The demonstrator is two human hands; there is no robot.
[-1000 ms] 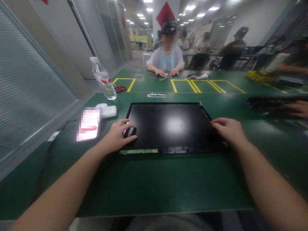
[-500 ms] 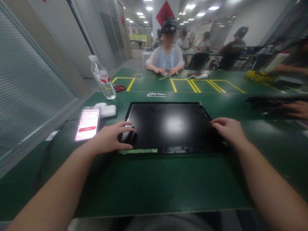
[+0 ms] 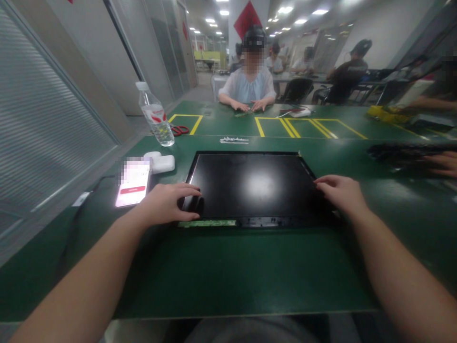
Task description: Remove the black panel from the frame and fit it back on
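A black display panel (image 3: 232,190) lies flat on the green table, its dark glossy screen reflecting a bright spot. Along its near edge runs a strip of green circuit board (image 3: 210,223). My left hand (image 3: 171,202) rests at the panel's left edge, open, with fingers stretched over the edge and the thumb apart near the lower left corner. At the right edge my right hand (image 3: 339,190) is closed, fingertips pinched together on the rim. Its lower fingers are partly hidden under the hand.
On the left are a lit phone (image 3: 134,183), a white case (image 3: 164,164), a water bottle (image 3: 155,114) and red-handled scissors (image 3: 180,130). Small white pieces (image 3: 233,140) lie beyond the panel. Across the table sits a person (image 3: 248,88); another person's hand (image 3: 444,164) is near dark parts at right.
The view has shifted slightly, so everything sits a little further right. My left index finger is now closer to the other fingers; my right hand keeps its place on the panel's rim.
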